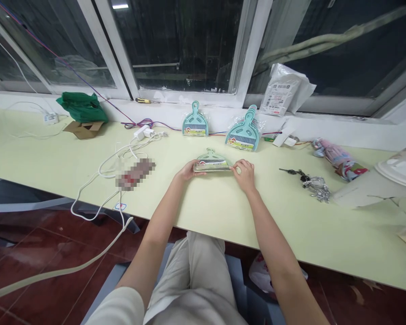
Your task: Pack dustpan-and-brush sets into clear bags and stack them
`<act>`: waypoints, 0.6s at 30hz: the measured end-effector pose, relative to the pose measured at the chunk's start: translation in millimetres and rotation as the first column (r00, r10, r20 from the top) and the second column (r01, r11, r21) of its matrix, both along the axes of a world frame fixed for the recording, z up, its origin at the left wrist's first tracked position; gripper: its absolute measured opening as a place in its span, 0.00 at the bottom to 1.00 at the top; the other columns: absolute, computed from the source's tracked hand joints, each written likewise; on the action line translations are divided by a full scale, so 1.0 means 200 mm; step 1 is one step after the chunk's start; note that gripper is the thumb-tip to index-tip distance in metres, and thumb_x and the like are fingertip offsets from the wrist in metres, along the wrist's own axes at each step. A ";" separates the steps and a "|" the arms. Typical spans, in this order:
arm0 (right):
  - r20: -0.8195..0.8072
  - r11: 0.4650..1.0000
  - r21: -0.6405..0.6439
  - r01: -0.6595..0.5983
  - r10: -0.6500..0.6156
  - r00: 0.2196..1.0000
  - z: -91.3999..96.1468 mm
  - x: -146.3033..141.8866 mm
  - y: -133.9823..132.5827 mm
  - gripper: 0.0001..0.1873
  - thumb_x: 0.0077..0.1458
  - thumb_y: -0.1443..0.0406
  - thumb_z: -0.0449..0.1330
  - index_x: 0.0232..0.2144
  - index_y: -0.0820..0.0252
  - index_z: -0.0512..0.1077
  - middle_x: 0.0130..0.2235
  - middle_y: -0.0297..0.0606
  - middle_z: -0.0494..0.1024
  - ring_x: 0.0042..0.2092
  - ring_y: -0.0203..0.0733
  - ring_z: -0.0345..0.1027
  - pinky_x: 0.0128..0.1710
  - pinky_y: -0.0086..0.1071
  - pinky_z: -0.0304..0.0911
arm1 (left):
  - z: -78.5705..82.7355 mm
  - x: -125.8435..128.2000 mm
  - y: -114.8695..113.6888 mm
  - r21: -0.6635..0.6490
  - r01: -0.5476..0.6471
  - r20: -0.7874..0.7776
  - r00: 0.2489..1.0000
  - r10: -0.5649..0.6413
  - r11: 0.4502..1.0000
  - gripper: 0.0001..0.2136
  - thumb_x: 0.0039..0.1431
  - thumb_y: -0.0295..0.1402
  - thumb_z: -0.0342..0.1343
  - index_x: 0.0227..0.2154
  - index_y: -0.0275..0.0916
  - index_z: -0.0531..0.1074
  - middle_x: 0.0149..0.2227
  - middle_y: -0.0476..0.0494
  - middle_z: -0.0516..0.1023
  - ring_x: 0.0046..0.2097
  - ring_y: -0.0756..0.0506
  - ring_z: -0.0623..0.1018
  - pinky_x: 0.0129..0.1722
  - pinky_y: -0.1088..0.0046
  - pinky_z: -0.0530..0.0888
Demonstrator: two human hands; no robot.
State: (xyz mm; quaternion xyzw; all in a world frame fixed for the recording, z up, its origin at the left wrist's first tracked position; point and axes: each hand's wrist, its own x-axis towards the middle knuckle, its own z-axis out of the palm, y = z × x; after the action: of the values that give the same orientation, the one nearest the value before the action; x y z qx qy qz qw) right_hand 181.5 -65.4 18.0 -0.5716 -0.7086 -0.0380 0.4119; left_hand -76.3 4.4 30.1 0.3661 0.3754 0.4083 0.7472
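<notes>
A small green dustpan and brush set (209, 159) in clear wrapping, with a printed label along its front, is between my two hands, tilted just over the table. My left hand (188, 170) grips its left end, thumb in front. At its right end my right hand (244, 174) pinches the corner of the wrapping. Behind it, a wrapped teal dustpan set (195, 122) leans against the wall below the window. To its right stands a stack of similar dustpan sets (244, 131), several deep.
White cables and chargers (143, 133) trail across the table (209, 203) on the left, near a green bag (81, 107) on a cardboard box (83, 129). A folded umbrella (340, 158), a bunch of keys (313, 185) and a white bucket (368, 183) are at the right. A plastic parcel (284, 92) rests on the sill.
</notes>
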 end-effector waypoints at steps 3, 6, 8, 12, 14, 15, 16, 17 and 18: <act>-0.199 0.998 -0.013 -0.059 0.055 0.978 -0.03 -0.02 0.03 0.09 0.59 0.60 0.53 0.32 0.56 0.70 0.39 0.40 0.74 0.44 0.45 0.67 0.48 0.38 0.57 | -0.01 -0.01 0.00 -0.025 0.142 -0.041 0.989 -0.143 0.989 0.14 0.53 0.25 0.56 0.44 0.31 0.73 0.42 0.33 0.79 0.45 0.39 0.79 0.47 0.58 0.78; -0.365 0.996 -0.063 -0.067 0.040 0.930 -0.08 -0.03 0.06 0.07 0.56 0.60 0.55 0.31 0.56 0.69 0.39 0.41 0.73 0.43 0.45 0.67 0.45 0.38 0.61 | -0.03 -0.01 0.00 0.058 0.208 -0.055 0.977 -0.205 0.976 0.14 0.51 0.24 0.60 0.42 0.31 0.73 0.43 0.31 0.79 0.46 0.38 0.79 0.50 0.55 0.76; -0.467 0.995 -0.097 -0.036 -0.013 0.884 -0.11 -0.02 0.08 0.08 0.52 0.59 0.58 0.30 0.56 0.68 0.39 0.41 0.71 0.42 0.45 0.66 0.44 0.38 0.63 | -0.04 0.00 -0.01 0.114 0.231 -0.043 0.973 -0.227 0.966 0.17 0.49 0.25 0.63 0.44 0.33 0.71 0.43 0.32 0.79 0.46 0.37 0.79 0.50 0.53 0.76; -0.620 0.983 -0.183 -0.002 -0.114 0.776 -0.17 0.00 0.12 0.11 0.47 0.57 0.61 0.30 0.56 0.66 0.39 0.39 0.73 0.41 0.43 0.68 0.46 0.39 0.63 | -0.03 0.02 -0.06 0.181 0.264 -0.030 0.964 -0.263 0.948 0.28 0.47 0.28 0.67 0.52 0.41 0.65 0.47 0.36 0.78 0.43 0.39 0.81 0.47 0.53 0.77; -0.704 0.975 -0.222 -0.016 -0.149 0.694 -0.19 0.01 0.14 0.17 0.43 0.58 0.64 0.36 0.56 0.67 0.39 0.38 0.75 0.41 0.43 0.69 0.47 0.40 0.64 | 0.00 0.02 -0.08 0.185 0.270 -0.051 0.963 -0.265 0.945 0.30 0.48 0.31 0.67 0.54 0.44 0.64 0.48 0.37 0.77 0.41 0.40 0.81 0.43 0.56 0.78; -0.752 0.969 -0.244 -0.030 -0.170 0.637 -0.20 0.02 0.14 0.22 0.40 0.59 0.66 0.39 0.57 0.68 0.39 0.38 0.76 0.41 0.43 0.70 0.47 0.41 0.64 | 0.01 0.02 -0.08 0.178 0.271 -0.061 0.962 -0.265 0.946 0.28 0.50 0.35 0.66 0.54 0.44 0.64 0.48 0.36 0.77 0.40 0.40 0.81 0.42 0.58 0.78; -0.798 0.962 -0.267 -0.054 -0.189 0.572 -0.20 0.01 0.15 0.27 0.38 0.60 0.67 0.43 0.57 0.68 0.38 0.37 0.77 0.41 0.44 0.70 0.47 0.42 0.64 | 0.02 0.02 -0.09 0.163 0.278 -0.069 0.960 -0.270 0.947 0.26 0.52 0.39 0.65 0.53 0.43 0.65 0.47 0.36 0.77 0.39 0.40 0.81 0.40 0.60 0.78; -0.837 0.955 -0.283 -0.083 -0.204 0.507 -0.20 0.01 0.15 0.30 0.36 0.61 0.68 0.45 0.58 0.68 0.38 0.37 0.78 0.41 0.44 0.71 0.48 0.43 0.65 | 0.04 0.02 -0.10 0.148 0.288 -0.078 0.957 -0.279 0.946 0.25 0.53 0.43 0.63 0.52 0.42 0.66 0.47 0.34 0.77 0.40 0.39 0.81 0.39 0.61 0.78; -0.869 0.951 -0.288 -0.109 -0.212 0.448 -0.20 0.00 0.15 0.31 0.34 0.62 0.68 0.45 0.60 0.69 0.38 0.38 0.78 0.41 0.44 0.72 0.48 0.44 0.65 | 0.05 0.01 -0.10 0.145 0.292 -0.090 0.955 -0.281 0.945 0.24 0.54 0.45 0.61 0.51 0.41 0.68 0.46 0.33 0.77 0.41 0.38 0.81 0.39 0.62 0.78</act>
State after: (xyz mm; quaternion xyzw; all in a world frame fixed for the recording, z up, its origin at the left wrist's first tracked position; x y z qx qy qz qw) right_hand 182.1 -34.4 -22.7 -0.5831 -0.3652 0.3635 0.6281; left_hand -73.5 -16.5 39.6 0.4880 0.3104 0.3106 0.7543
